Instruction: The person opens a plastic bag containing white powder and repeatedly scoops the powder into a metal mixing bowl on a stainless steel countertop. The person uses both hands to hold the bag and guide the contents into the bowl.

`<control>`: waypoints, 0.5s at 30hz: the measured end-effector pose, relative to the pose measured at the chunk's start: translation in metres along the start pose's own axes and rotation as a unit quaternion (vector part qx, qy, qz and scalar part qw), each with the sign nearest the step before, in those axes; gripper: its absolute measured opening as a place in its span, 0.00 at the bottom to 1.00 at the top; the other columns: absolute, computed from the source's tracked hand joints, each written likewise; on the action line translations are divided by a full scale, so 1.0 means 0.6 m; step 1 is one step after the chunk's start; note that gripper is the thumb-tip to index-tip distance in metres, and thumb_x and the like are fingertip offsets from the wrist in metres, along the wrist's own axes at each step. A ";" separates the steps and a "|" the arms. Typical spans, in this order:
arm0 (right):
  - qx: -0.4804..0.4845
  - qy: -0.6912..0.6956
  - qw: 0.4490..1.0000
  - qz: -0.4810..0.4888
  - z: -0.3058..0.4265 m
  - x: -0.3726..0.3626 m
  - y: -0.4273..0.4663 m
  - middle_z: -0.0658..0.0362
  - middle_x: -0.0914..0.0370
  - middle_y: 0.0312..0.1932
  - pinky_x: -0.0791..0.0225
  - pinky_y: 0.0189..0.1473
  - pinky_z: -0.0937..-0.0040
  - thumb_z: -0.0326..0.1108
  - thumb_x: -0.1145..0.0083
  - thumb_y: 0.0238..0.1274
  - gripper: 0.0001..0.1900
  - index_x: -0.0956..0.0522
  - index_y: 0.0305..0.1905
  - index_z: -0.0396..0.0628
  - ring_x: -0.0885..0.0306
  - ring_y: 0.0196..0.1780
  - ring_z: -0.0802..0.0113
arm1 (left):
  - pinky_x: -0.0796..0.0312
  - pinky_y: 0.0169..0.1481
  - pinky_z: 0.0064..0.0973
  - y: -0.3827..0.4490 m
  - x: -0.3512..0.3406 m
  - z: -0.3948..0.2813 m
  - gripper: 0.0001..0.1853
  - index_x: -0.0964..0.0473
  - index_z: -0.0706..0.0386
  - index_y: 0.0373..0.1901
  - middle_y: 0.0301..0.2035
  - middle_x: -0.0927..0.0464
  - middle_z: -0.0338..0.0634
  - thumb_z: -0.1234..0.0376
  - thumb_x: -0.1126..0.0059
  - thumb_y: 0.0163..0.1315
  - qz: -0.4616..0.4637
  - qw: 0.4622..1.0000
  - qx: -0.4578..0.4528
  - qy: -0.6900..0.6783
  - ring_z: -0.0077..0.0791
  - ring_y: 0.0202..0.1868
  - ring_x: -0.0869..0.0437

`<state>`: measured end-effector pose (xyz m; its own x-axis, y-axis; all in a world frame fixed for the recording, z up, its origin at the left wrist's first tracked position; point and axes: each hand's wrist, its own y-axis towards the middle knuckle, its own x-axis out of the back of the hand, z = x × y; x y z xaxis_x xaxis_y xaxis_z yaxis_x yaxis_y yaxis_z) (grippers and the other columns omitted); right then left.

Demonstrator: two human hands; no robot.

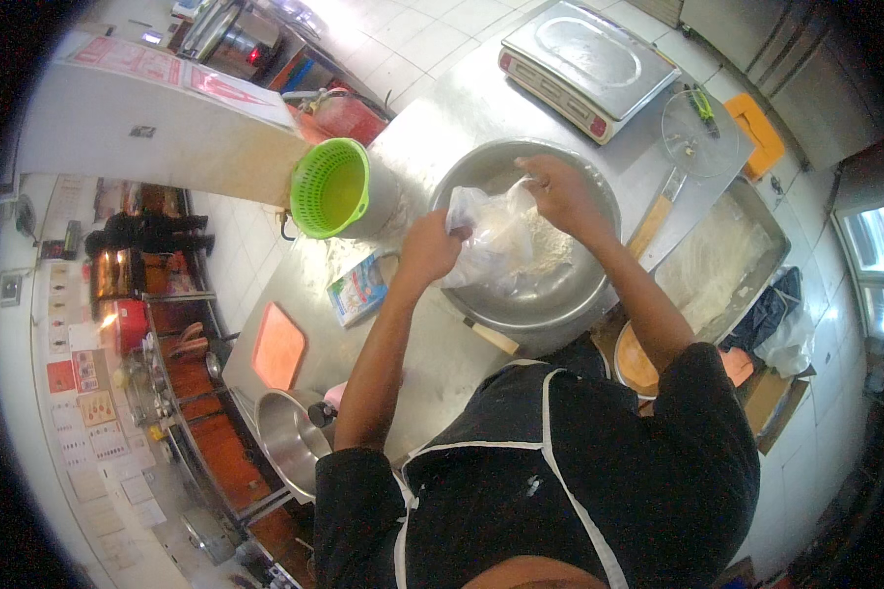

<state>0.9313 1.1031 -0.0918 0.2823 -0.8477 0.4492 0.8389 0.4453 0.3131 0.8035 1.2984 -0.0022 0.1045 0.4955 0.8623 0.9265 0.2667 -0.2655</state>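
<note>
A clear plastic bag (490,228) with pale powder in it is held over a large metal bowl (486,313). My left hand (433,247) grips the bag's left side at the bowl's near-left rim. The bag's upper right edge is pinched in my right hand (556,193), which is above the bowl's far right part. Pale, crumbly flour-like powder (552,247) lies in the bowl, partly hidden by the bag and my right forearm.
Left of the bowl are a green plastic basket (331,188), a blue-and-white carton (359,289), an orange board (278,346) and a steel bowl (287,434). A digital scale (589,59) stands at the back. Right are a wooden-handled tool (652,221) and a floury metal tray (714,250).
</note>
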 end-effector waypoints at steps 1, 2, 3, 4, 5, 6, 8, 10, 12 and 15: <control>-0.091 0.051 0.994 -0.031 -0.011 -0.007 -0.019 0.51 0.21 0.43 0.28 0.50 0.62 0.32 0.42 0.58 0.16 0.22 0.52 0.46 0.23 0.46 0.56 | 0.29 0.49 0.47 0.000 0.003 0.000 0.16 0.19 0.64 0.42 0.37 0.18 0.60 0.63 0.38 0.57 -0.003 1.000 0.008 -0.010 0.58 0.43 0.18; -0.137 0.107 0.982 -0.069 -0.023 -0.016 -0.039 0.51 0.21 0.44 0.28 0.51 0.62 0.34 0.41 0.58 0.18 0.23 0.54 0.45 0.23 0.47 0.56 | 0.29 0.49 0.46 -0.001 0.006 -0.001 0.16 0.20 0.64 0.43 0.37 0.18 0.61 0.63 0.37 0.57 -0.008 1.000 0.000 -0.025 0.58 0.43 0.18; -0.239 0.216 0.943 -0.087 -0.034 -0.027 -0.060 0.51 0.22 0.46 0.30 0.53 0.62 0.35 0.40 0.57 0.20 0.25 0.56 0.45 0.23 0.48 0.58 | 0.28 0.50 0.46 -0.002 0.010 -0.002 0.16 0.20 0.64 0.43 0.38 0.18 0.61 0.64 0.37 0.57 -0.014 0.999 -0.007 -0.039 0.57 0.43 0.18; -0.294 0.326 0.892 -0.110 -0.042 -0.039 -0.083 0.52 0.22 0.47 0.31 0.54 0.61 0.35 0.39 0.56 0.23 0.26 0.58 0.45 0.23 0.49 0.59 | 0.28 0.50 0.45 -0.003 0.014 -0.005 0.16 0.20 0.64 0.44 0.38 0.18 0.61 0.64 0.37 0.57 -0.016 0.998 -0.005 -0.056 0.57 0.44 0.17; -0.372 0.416 0.817 -0.143 -0.048 -0.052 -0.104 0.52 0.22 0.49 0.32 0.56 0.61 0.35 0.38 0.55 0.26 0.28 0.60 0.45 0.23 0.50 0.61 | 0.28 0.50 0.44 -0.004 0.018 -0.008 0.16 0.20 0.64 0.44 0.38 0.18 0.61 0.64 0.37 0.57 -0.024 0.998 -0.012 -0.065 0.57 0.44 0.17; -0.348 0.482 0.798 -0.096 -0.049 -0.066 -0.130 0.52 0.23 0.50 0.33 0.57 0.61 0.37 0.38 0.55 0.27 0.29 0.61 0.45 0.24 0.51 0.61 | 0.28 0.50 0.43 -0.006 0.022 -0.011 0.16 0.20 0.65 0.44 0.38 0.18 0.61 0.65 0.37 0.56 -0.029 0.997 -0.010 -0.077 0.56 0.44 0.17; -0.392 0.561 0.728 -0.036 -0.038 -0.090 -0.170 0.51 0.23 0.52 0.33 0.58 0.60 0.39 0.38 0.54 0.30 0.30 0.62 0.44 0.24 0.52 0.61 | 0.28 0.50 0.41 -0.008 0.030 -0.019 0.16 0.20 0.66 0.44 0.38 0.18 0.60 0.66 0.37 0.57 -0.034 0.994 -0.009 -0.105 0.54 0.43 0.16; -0.281 0.543 0.789 0.058 -0.030 -0.097 -0.171 0.50 0.26 0.55 0.34 0.59 0.61 0.40 0.38 0.54 0.32 0.33 0.64 0.42 0.26 0.55 0.62 | 0.27 0.50 0.38 -0.009 0.038 -0.026 0.16 0.21 0.67 0.44 0.38 0.17 0.58 0.66 0.38 0.58 -0.036 0.990 -0.013 -0.139 0.49 0.42 0.15; -0.245 0.510 0.819 0.097 -0.014 -0.094 -0.161 0.51 0.26 0.57 0.34 0.60 0.62 0.40 0.36 0.54 0.34 0.34 0.65 0.39 0.26 0.57 0.63 | 0.27 0.49 0.36 -0.009 0.047 -0.031 0.16 0.21 0.68 0.44 0.38 0.16 0.55 0.66 0.38 0.58 -0.019 0.983 -0.023 -0.183 0.43 0.41 0.15; -0.242 0.508 0.825 0.056 0.015 -0.088 -0.147 0.54 0.24 0.55 0.34 0.61 0.64 0.39 0.32 0.54 0.35 0.34 0.64 0.36 0.26 0.56 0.64 | 0.27 0.49 0.32 -0.010 0.055 -0.036 0.15 0.21 0.68 0.45 0.37 0.15 0.50 0.67 0.37 0.59 -0.011 0.968 -0.034 -0.248 0.35 0.40 0.15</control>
<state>0.8384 1.1110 -0.1358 0.4099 -0.7225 -0.5568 0.7989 0.5789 -0.1631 0.8094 1.2955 0.0369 -0.0860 0.8304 0.5505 0.9496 0.2354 -0.2068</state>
